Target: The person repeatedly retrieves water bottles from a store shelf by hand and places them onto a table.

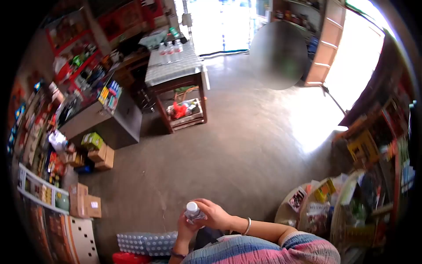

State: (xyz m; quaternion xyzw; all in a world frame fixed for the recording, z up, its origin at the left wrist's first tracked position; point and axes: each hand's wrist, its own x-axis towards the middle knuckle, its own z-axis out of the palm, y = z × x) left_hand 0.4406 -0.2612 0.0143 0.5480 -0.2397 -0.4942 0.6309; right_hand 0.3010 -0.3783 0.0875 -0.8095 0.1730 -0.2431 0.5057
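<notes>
A clear plastic bottle with a white cap is held upright in front of my striped shirt. My left hand wraps round its lower left side. From the right, my right hand grips the same bottle near its shoulder, fingers curled over it. A bangle circles my right wrist. Part of the bottle's body is hidden behind my fingers.
Several similar bottles stand on a cloth-covered table ahead, with a crate beneath. Cardboard boxes and a grey desk line the left. Round baskets of packets stand at right. A blurred patch covers the doorway area.
</notes>
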